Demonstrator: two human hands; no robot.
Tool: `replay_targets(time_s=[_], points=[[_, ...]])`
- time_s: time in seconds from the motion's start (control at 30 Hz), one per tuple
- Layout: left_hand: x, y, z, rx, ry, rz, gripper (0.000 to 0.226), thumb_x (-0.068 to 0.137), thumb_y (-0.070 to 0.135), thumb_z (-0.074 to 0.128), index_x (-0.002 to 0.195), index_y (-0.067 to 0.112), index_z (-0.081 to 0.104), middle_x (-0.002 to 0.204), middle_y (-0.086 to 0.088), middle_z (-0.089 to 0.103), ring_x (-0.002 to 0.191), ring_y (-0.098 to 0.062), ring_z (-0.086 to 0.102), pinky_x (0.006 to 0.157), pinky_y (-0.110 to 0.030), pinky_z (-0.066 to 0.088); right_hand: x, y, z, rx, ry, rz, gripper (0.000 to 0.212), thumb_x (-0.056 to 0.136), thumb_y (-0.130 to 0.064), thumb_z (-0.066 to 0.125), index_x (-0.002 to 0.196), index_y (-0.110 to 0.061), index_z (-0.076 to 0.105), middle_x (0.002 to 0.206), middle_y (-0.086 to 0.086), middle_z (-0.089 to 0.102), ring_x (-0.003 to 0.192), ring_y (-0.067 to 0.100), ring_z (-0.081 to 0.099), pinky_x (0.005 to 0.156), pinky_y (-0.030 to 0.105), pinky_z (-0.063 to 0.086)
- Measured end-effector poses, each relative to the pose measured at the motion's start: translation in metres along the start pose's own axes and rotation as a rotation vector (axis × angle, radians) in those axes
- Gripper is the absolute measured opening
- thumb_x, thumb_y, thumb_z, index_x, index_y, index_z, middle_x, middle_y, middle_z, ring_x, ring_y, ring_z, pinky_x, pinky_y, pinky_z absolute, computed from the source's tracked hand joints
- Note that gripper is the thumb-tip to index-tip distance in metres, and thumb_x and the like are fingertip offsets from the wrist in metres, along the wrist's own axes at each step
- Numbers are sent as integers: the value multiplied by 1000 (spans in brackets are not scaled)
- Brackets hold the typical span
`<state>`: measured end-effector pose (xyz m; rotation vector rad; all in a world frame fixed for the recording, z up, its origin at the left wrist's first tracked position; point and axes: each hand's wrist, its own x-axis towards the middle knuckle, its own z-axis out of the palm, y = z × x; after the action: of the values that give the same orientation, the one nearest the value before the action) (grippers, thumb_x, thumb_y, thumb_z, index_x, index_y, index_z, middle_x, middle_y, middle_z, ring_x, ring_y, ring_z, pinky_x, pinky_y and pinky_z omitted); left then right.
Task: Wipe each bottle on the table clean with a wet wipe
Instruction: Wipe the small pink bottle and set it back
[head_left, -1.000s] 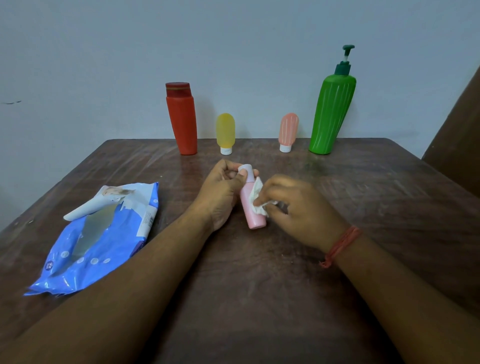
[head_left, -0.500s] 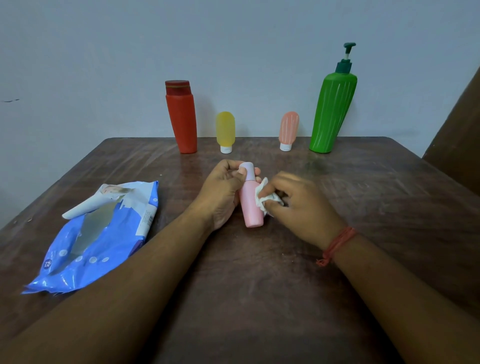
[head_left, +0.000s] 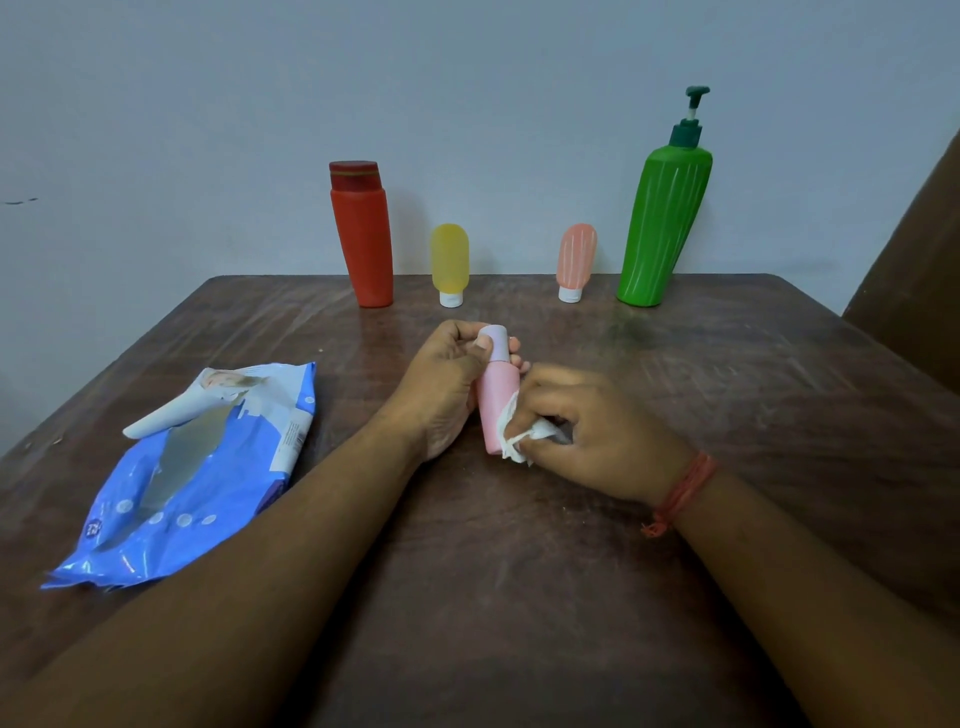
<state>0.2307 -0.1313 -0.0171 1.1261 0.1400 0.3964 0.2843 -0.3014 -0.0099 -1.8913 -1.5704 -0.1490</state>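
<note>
Centre of the dark wooden surface (head_left: 571, 597), and the left hand (head_left: 447, 384) has a small pink bottle (head_left: 496, 400) standing upright, its grip wrapped round the upper body with the thumb against the pale lilac cap. The bottle's base sits on or just above the wood; I cannot tell which. The right hand (head_left: 592, 431) comes in from the right, fingers pinched closed on a crumpled white wet wipe (head_left: 517, 439), and that wipe is pressed against the lower right side of the pink bottle. A red thread band (head_left: 683, 491) circles the right wrist.

Along the far edge, by the pale wall (head_left: 467, 104), four bottles stand in a row, well apart from the hands. From left to right: a tall red bottle (head_left: 363, 239) with a darker red cap, a small yellow tube (head_left: 450, 260) standing on its white cap, a small peach-pink tube (head_left: 575, 257) also on its white cap, and a tall green pump bottle (head_left: 662, 218) with a dark green dispenser on top.

Over on the near left lies a blue wet wipe packet (head_left: 197, 483), flat on the surface, its white flap peeled open and lifted.
</note>
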Motion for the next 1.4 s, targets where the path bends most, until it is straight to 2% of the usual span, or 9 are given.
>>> replay_targets(time_s=[0.1,0.27,0.5,0.67,0.8,0.93,1.1,1.2,1.4], points=[[1,-1,-1,24,6,4,12,105,5,43,113,1,51,106,-14,69,81,-18,72,69,-30,59,5,-5,8,-64,67,-8,12,82,-16,67,90,-18,76,90,-4,59,79,14,60,67,41,51],[1,0,-2,17,-12,-3,11,105,4,43,109,2,53,104,-15,71,86,-23,71,75,-34,60,2,-4,1,-13,-72,-37,15,82,-14,70,94,-17,79,92,-8,57,84,8,58,71,31,50],[1,1,-3,66,-9,-7,12,105,4,43,110,2,54,101,-12,72,83,-19,71,71,-30,59,4,-1,1,-25,-30,-48,14,83,-13,70,94,-15,78,92,-11,56,85,6,59,73,26,49],[2,0,-4,71,-30,-20,11,104,5,45,107,3,56,104,-14,71,88,-22,71,74,-36,59,6,5,3,-79,180,47,20,85,-7,72,98,-18,79,94,-3,61,90,6,58,78,22,49],[1,1,-3,26,-19,-26,14,104,2,43,113,-1,53,103,-16,70,80,-19,72,69,-30,59,-1,1,0,-1,19,-36,14,82,-7,71,90,-17,76,91,-6,63,84,11,62,73,31,51],[2,0,-1,118,-57,-36,9,103,4,46,105,3,56,94,-10,69,83,-18,69,76,-34,59,10,10,7,-31,320,127,12,83,-14,71,94,-17,75,92,-2,64,84,13,61,74,32,50],[0,-2,-3,88,-53,-16,9,103,2,46,108,2,54,95,-11,73,86,-21,71,78,-35,60,3,10,2,-5,206,185,14,82,-12,75,84,-21,65,85,-13,53,77,1,53,66,14,38],[1,-2,-4,74,-47,-4,9,103,2,47,109,1,54,101,-16,71,87,-23,71,77,-36,60,-1,12,-3,37,132,214,11,81,-15,77,85,-18,68,85,-8,57,78,9,56,66,22,42],[2,-2,-4,84,-47,49,8,102,2,48,108,3,54,102,-12,73,91,-22,71,83,-36,60,10,10,16,330,324,463,9,88,-21,73,88,-19,64,91,-3,71,84,18,67,77,41,57]])
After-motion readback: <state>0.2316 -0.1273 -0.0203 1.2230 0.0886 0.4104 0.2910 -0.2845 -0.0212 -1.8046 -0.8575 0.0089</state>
